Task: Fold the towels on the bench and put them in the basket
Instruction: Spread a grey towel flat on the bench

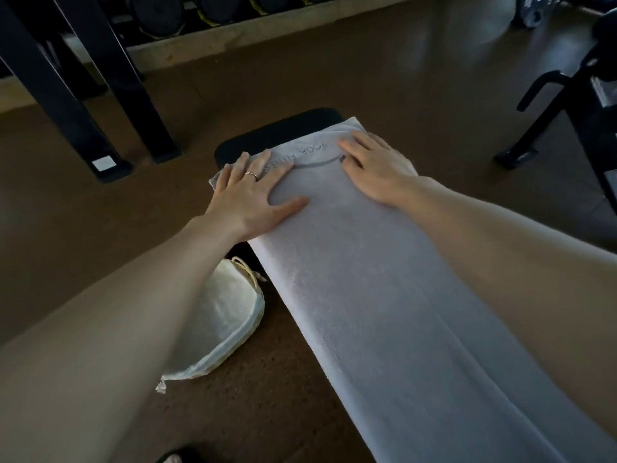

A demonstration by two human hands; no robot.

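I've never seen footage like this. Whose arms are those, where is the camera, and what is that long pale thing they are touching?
No machine here: a person wears a camera on the head, looking forward and down. The left hand and right hand lie flat, fingers spread, pressing the far end of a long pale towel with printed lettering. It is spread along a black bench. Neither hand grips anything. On the brown floor to the left sits a cream cloth basket.

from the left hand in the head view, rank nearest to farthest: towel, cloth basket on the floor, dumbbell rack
1. Towel: directly under the left hand, which presses flat on its far left corner on the bench.
2. Cloth basket: on the floor, below the hand, left of the bench.
3. Dumbbell rack: far back along the wall.
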